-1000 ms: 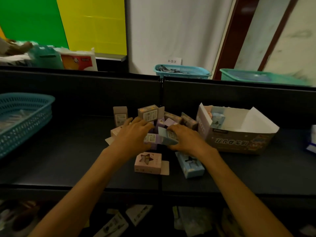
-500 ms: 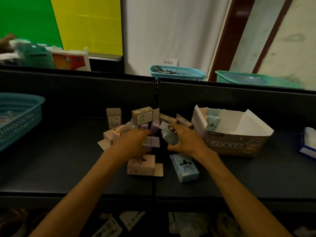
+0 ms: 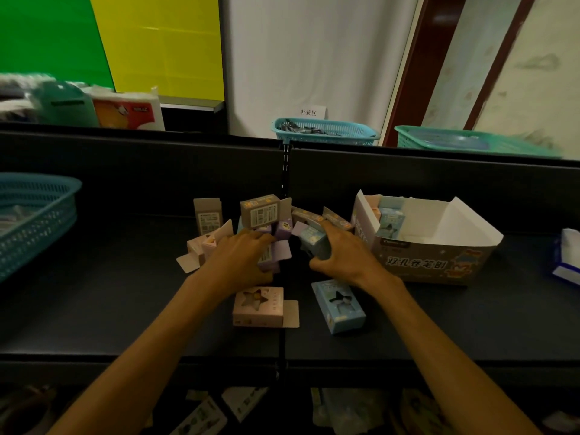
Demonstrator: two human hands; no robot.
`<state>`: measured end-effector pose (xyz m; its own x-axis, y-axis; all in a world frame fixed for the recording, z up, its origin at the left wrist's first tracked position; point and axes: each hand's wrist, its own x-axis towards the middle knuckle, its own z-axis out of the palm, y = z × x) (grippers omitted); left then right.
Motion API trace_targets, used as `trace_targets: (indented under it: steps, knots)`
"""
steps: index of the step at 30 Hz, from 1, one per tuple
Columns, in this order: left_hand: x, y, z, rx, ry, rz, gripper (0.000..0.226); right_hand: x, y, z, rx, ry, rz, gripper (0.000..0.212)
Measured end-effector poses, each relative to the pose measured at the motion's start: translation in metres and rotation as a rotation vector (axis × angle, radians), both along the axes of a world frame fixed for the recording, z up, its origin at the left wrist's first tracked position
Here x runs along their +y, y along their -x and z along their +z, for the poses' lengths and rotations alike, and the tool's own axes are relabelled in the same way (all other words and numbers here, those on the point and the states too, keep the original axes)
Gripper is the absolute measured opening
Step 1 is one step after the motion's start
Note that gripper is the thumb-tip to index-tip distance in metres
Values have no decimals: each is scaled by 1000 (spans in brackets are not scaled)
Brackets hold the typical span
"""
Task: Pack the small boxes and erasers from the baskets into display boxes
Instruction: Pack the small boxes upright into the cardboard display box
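My right hand [image 3: 342, 255] curls around a small pale blue cardboard box [image 3: 315, 243], thumb below and fingers over its top, at the right edge of a heap of small cardboard boxes [image 3: 263, 221] on the dark shelf [image 3: 94, 293]. My left hand [image 3: 241, 259] grips a small lilac cardboard box [image 3: 277, 254] with an open flap in the middle of that heap. Nearer to me, lying flat and apart from the heap, are a pink box with a star-shaped window [image 3: 259, 306] and a light blue windowed box [image 3: 339, 304]. Just right of my right hand stands the open printed cardboard display box [image 3: 433, 262], a few small boxes upright in its left end. A teal plastic basket [image 3: 34, 221] sits at the far left of the shelf.
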<state>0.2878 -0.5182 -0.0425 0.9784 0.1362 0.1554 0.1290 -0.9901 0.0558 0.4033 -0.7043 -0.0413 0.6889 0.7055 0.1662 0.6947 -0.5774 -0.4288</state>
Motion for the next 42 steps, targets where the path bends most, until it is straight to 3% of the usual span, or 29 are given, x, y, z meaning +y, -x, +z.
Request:
trace_targets:
  steps: [11, 18, 26, 32, 42]
  knots:
    - [7, -4, -4, 93, -72, -58, 63, 1, 2, -5, 24, 10, -82, 86]
    - [11, 3, 3, -21, -7, -58, 72, -1, 8, 5, 30, -195, -94, 71]
    - [0, 3, 21, -114, 238, -43, 70, -24, 20, 52, -5, -464, -91, 52]
    - [-18, -11, 46, -328, 481, -105, 66, -72, -1, 85, -20, -651, -125, 42]
    - [-105, -87, 98, -558, 632, -283, 48, -167, -103, 87, -38, -534, -237, 39]
